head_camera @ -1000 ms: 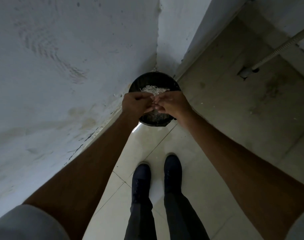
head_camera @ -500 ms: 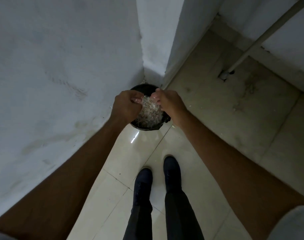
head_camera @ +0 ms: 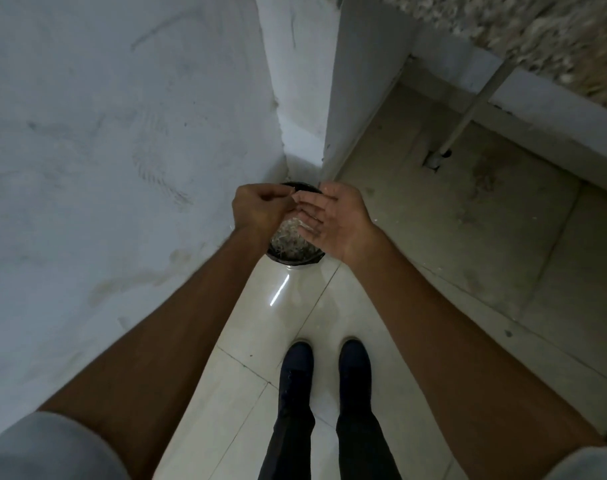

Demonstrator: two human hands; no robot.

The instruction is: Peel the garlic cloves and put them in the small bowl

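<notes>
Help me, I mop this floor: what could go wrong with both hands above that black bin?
The open right hand lies partly outside the rim of the round black bin in this view, so scraps brushed off it may land on the glossy pale floor tiles. The papery pale skins heaped in the bin are light and could drift out. The left hand has curled fingers; whether its grip holds anything is unclear; if so, it could drop in.
</notes>
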